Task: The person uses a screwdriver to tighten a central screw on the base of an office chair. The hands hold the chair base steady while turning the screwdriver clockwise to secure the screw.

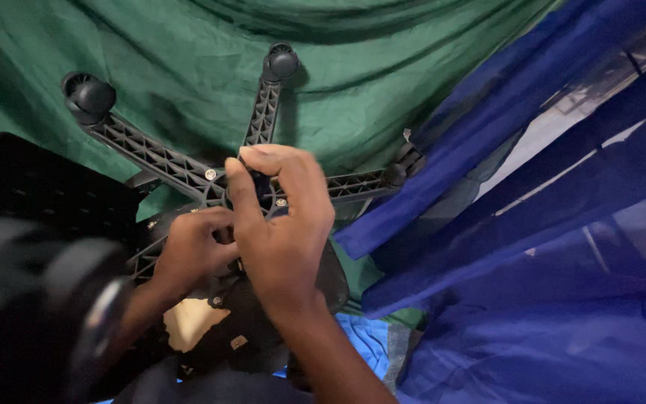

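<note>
Chair base (pixel 160 158): black, star-shaped, upturned before green cloth (pixel 383 82), castors (pixel 88 96) at the arm ends.
Right hand (pixel 282 224): fingers curled closed around the hub at the centre.
Left hand (pixel 192 251): just beside, lower left, gripping under the hub.

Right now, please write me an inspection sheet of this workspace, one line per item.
Surface: green cloth as backdrop, creased.
Job's things: black chair base, upturned, ribbed spokes, castors on the spoke ends.
Clutter: blue cloth at the right.
Hands: right hand at the hub, fingers curled around the centre; left hand gripping below it.
Cables: nothing seen.
Surroundings: dark blurred shape at the left, too blurred to tell.
</note>
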